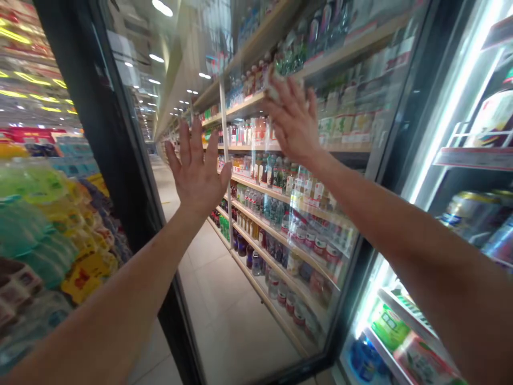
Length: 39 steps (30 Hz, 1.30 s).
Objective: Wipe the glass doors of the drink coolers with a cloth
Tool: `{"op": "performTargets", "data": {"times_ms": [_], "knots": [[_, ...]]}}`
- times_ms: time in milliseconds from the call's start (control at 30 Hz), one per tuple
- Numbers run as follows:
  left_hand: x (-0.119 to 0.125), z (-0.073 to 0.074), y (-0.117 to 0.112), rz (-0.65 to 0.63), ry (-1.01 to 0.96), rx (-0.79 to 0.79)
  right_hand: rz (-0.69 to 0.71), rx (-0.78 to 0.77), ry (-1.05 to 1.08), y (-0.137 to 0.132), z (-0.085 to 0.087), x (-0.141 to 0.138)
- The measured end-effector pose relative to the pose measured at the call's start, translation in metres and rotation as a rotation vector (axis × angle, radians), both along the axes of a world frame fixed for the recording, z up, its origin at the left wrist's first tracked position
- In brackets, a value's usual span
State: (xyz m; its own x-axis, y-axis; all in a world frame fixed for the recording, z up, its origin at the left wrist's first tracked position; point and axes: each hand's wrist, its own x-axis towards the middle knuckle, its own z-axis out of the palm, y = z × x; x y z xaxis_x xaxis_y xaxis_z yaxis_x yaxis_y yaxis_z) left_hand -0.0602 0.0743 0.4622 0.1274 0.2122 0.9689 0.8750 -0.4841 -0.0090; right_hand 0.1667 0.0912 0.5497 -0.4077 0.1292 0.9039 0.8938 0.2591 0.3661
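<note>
So I've got both hands up at a big pane of glass (224, 331), tall and clear, set in a chunky black frame (110, 133). It fills most of my feed, right ahead of both palms. It's see-through or mirror-like, can't tell which from my end, because rows of shelves (262, 185) show in it behind my fingers, wood-edged and loaded with bottles (270, 208). A few whitish streaks of light sit below my right hand.

My left hand (198, 174) is bare, fingers fanned wide, palm to the glass; actual contact I can't confirm. My right hand (294, 115) is higher and over to the right, fingers loosely splayed over a cloth (273, 93). The cloth is pale, a bit crumpled, poking out past the fingertips on their left. Whether I'm properly gripping it or just laying fingers on it, I can't tell.

Right of my right hand, past the frame, there's a lit cooler: bright light strip (435, 144), some cans (467, 208), and lower down a green pack (388, 323) beside a pink pack (425, 355). My own right forearm cuts across the frame and hides part of that cooler. Left of my left hand, outside the frame, it's blurry stacks: teal packs (38, 235) and yellow packs (90, 272), partly blocked by my left forearm.
</note>
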Motion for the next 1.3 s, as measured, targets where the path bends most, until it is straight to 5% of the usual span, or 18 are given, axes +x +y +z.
{"op": "performTargets", "data": {"times_ms": [133, 300, 467, 667, 767, 900, 1000, 1133, 1200, 1300], "knots": [[0.001, -0.003, 0.000, 0.003, 0.003, 0.091, -0.031, 0.114, 0.420, 0.001, 0.018, 0.002], [-0.001, -0.007, 0.007, 0.070, 0.023, 0.182, 0.013, 0.042, -0.137, -0.001, -0.010, -0.018], [-0.002, -0.007, 0.008, 0.096, 0.018, 0.261, 0.057, 0.178, 0.321, 0.004, -0.012, -0.013], [0.065, 0.030, 0.004, -0.090, 0.178, 0.357, 0.402, -0.036, 0.279, -0.006, -0.035, -0.026], [0.108, 0.046, 0.007, -0.026, 0.260, 0.332, 0.571, -0.053, 0.289, -0.009, -0.040, -0.005], [0.120, 0.056, 0.006, 0.102, 0.277, 0.333, 0.324, 0.076, 0.290, -0.003, -0.036, 0.031], [0.083, 0.082, -0.001, 0.157, 0.258, 0.321, 0.054, 0.153, 0.278, 0.002, -0.037, 0.039], [0.027, 0.123, -0.010, 0.245, 0.003, 0.333, -0.029, 0.185, 0.262, 0.003, -0.041, 0.033], [0.029, 0.121, -0.011, 0.226, 0.021, 0.337, -0.023, 0.188, 0.261, 0.002, -0.041, 0.030], [0.066, 0.094, -0.008, 0.130, 0.386, 0.332, 0.001, 0.198, 0.265, 0.002, -0.040, 0.031]]}}
